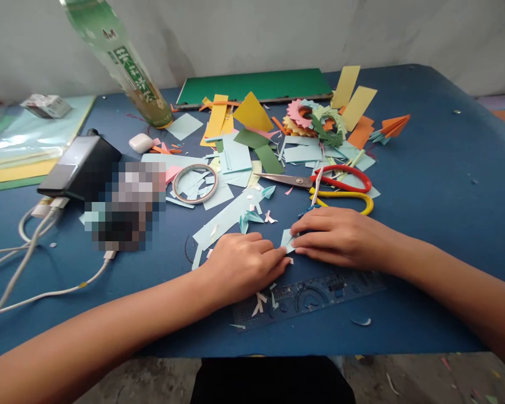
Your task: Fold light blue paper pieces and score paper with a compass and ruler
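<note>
A small folded piece of light blue paper lies low over the table between my two hands. My left hand has its fingers curled, with the fingertips on the paper's lower left edge. From the other side, my right hand grips the paper's right part between thumb and fingers, hiding some of it. Just beyond them sit small folded light blue pieces and scissors with red and yellow handles. A clear plastic ruler lies below my hands, partly under the left one, with paper scraps on it.
Coloured paper strips and scraps, a tape roll and folded paper rings cover the table's middle. A bottle, a black device and white cables stand or lie at left. A green board rests by the wall.
</note>
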Tool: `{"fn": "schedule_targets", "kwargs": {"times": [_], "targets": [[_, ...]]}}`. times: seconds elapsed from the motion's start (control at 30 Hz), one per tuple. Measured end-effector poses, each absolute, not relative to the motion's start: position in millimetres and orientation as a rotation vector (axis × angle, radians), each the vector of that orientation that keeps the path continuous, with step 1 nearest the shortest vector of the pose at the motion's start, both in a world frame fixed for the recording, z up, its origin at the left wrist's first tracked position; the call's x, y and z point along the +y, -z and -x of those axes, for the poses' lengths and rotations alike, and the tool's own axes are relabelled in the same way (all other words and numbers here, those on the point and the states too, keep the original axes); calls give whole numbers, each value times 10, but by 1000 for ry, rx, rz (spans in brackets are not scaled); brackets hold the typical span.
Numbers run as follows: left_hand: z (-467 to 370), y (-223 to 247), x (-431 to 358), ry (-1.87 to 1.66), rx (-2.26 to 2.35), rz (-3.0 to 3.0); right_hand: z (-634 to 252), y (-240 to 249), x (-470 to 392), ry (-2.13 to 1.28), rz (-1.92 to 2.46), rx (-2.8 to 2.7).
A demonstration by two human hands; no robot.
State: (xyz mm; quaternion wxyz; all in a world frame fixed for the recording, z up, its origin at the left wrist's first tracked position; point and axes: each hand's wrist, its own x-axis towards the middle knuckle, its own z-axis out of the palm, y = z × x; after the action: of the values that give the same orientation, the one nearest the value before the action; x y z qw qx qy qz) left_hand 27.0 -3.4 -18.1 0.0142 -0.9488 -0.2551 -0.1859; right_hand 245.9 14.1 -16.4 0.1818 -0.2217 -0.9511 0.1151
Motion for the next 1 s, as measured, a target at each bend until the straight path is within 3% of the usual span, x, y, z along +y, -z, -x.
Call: {"fn": "schedule_targets", "kwargs": {"times": [0.2, 1.0], "targets": [[-157, 152, 68, 540, -589, 3045, -2413, 157, 105, -557, 884, -2544], [-163, 233, 87, 722, -491, 3155, -2322, 232, 68, -520, 970, -2472]]}}
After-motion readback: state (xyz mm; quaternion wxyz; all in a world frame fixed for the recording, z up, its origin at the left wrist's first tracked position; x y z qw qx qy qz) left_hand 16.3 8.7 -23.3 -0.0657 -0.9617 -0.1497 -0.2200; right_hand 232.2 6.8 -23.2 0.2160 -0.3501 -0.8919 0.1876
